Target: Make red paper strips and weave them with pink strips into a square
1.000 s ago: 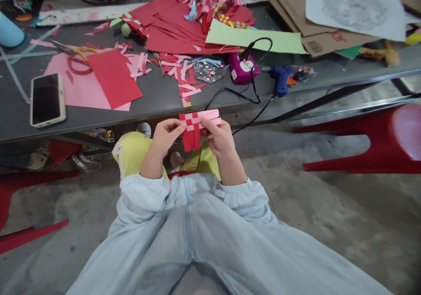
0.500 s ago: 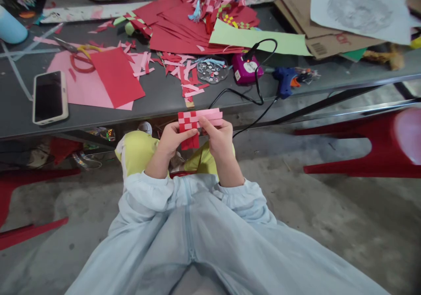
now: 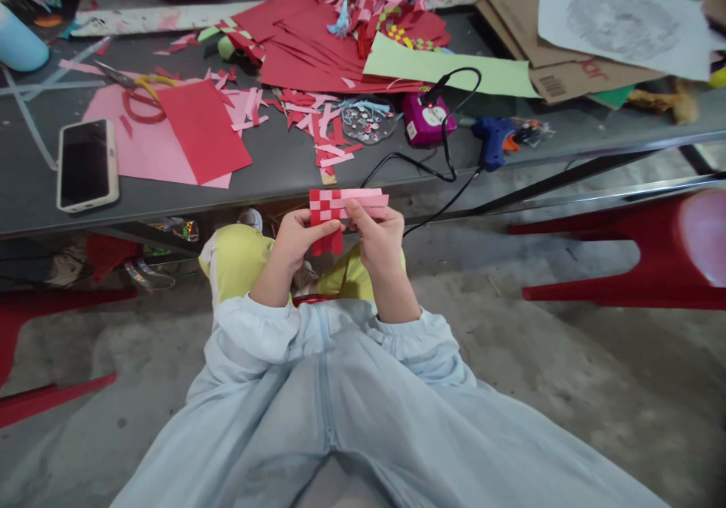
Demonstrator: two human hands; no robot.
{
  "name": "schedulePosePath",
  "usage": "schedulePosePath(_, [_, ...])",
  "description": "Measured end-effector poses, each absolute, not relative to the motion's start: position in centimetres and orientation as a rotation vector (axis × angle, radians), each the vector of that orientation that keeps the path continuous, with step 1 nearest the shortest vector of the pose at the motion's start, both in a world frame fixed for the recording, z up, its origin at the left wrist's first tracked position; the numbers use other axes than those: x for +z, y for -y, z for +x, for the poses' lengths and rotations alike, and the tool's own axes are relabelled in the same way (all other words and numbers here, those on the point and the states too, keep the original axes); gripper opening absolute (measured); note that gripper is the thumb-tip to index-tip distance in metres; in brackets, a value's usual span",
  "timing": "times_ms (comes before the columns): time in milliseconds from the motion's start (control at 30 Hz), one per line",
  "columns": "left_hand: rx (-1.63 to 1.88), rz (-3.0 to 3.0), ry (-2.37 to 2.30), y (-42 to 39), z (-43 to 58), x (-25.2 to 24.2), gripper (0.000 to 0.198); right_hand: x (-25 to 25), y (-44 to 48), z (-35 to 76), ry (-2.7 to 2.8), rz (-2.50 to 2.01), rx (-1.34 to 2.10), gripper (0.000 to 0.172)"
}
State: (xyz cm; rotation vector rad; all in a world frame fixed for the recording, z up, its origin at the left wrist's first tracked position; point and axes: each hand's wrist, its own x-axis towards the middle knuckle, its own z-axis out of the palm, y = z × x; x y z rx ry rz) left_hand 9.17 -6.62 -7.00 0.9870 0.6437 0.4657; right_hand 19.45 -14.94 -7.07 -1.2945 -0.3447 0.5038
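Between my hands, over my lap just before the table edge, is a woven paper piece with a red and pink checker pattern. Its red strips hang down toward me and its pink strips stick out to the right. My left hand pinches the red side, the thumb lying across the front. With thumb and fingers, my right hand grips the pink strips. The fingers behind the paper are hidden.
On the table lie a phone, scissors, red paper, paper scraps, a purple power adapter and a blue glue gun. A black cable loops near the edge. A red stool stands right.
The pink strips' free ends sit slightly farther right and fan apart a little. Both hands keep their hold in nearly the same place.
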Motion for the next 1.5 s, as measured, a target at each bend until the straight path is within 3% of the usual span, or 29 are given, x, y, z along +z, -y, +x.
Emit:
schedulePosePath(500, [0.584,1.032,-0.624,6.0,9.2,-7.2,0.041,-6.5,15.6,20.5,0.413,-1.367,0.623,0.038])
schedulePosePath(733, [0.629,1.030,-0.594,5.9,9.3,-7.3,0.043,-6.7,15.6,20.5,0.562,-1.329,0.916,0.039])
schedulePosePath(1500, [0.605,1.356,-0.425,6.1,8.6,-6.5,0.032,-5.7,16.5,20.7,0.515,-1.416,0.879,0.034])
